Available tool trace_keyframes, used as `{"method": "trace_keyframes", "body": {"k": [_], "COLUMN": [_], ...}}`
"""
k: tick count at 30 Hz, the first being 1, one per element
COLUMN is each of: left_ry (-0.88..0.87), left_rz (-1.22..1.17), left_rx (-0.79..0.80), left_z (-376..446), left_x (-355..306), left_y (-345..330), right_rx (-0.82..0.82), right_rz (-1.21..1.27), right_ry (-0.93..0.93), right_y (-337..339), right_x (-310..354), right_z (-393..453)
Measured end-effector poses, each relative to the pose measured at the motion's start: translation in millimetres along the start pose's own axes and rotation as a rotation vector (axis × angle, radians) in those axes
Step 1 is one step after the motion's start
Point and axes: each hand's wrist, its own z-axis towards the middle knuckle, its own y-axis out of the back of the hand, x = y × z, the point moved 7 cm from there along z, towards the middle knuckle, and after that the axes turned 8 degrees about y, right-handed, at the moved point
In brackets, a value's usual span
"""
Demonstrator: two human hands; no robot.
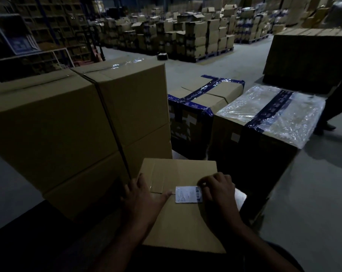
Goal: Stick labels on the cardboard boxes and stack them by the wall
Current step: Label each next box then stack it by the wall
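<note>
A white shipping label (188,194) with a barcode along one edge lies flat on top of a plain cardboard box (183,222), between the person's two hands. The right hand (218,190) rests on the label's barcode end, its fingers curled down onto that edge and pressing it to the cardboard. The left hand (144,195) lies spread on the box lid on the other side, fingers straight, its thumb reaching across to touch the label's opposite edge. Beyond the left hand stands a tall stack of brown cartons (78,122). Past the right hand sit a box sealed with blue tape (203,101) and a plastic-wrapped box (272,112). Further off, palletised cartons (195,34) fill the dim warehouse.
</note>
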Motion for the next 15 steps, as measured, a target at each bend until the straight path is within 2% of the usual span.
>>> {"method": "trace_keyframes", "body": {"k": [5,9,15], "left_ry": [0.041,-0.013,-0.048], "left_rz": [-0.053,-0.105,-0.081], "left_rx": [0.01,0.003,-0.012], "left_z": [0.0,-5.1,-5.8], "left_x": [12.8,0.5,-1.4], "left_y": [6.0,3.2,-0.3], "right_rx": [0.048,0.108,0.073], "right_rz": [-0.035,-0.202,-0.308], "right_ry": [0.092,0.213,0.175], "right_y": [-1.5,0.4,-2.9], "right_x": [4.3,20.8,20.2], "right_z": [7.8,5.5,11.4]}}
